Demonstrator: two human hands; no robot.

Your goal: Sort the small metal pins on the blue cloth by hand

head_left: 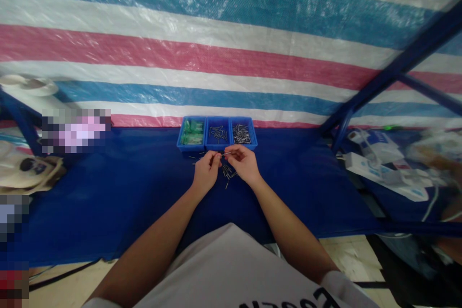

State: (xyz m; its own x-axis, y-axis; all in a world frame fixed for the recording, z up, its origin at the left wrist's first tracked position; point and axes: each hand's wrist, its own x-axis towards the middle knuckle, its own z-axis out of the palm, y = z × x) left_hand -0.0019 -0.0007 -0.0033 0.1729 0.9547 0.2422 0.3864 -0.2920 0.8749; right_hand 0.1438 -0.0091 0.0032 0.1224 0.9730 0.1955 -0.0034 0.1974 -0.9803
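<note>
My left hand (208,169) and my right hand (244,163) meet over the blue table, just in front of three blue bins. Between the right thumb and fingers shows a slim silvery metal pin (227,153). The left fingers are pinched close to its end; what they hold is too small to make out. Below the hands lies a loose pile of thin metal pins (227,171), with a few more left of my left hand. Similar pins lie in the middle bin (212,146), and many fill the right bin (255,140). Green pieces in clear wrapping (192,132) fill the left bin.
A striped plastic sheet (216,57) hangs behind the table (144,192). Blue metal posts (361,89) rise at the right. White boxes (382,175) and plastic bags lie on the right. At the left are a white roll (36,94) and a beige bag (29,173).
</note>
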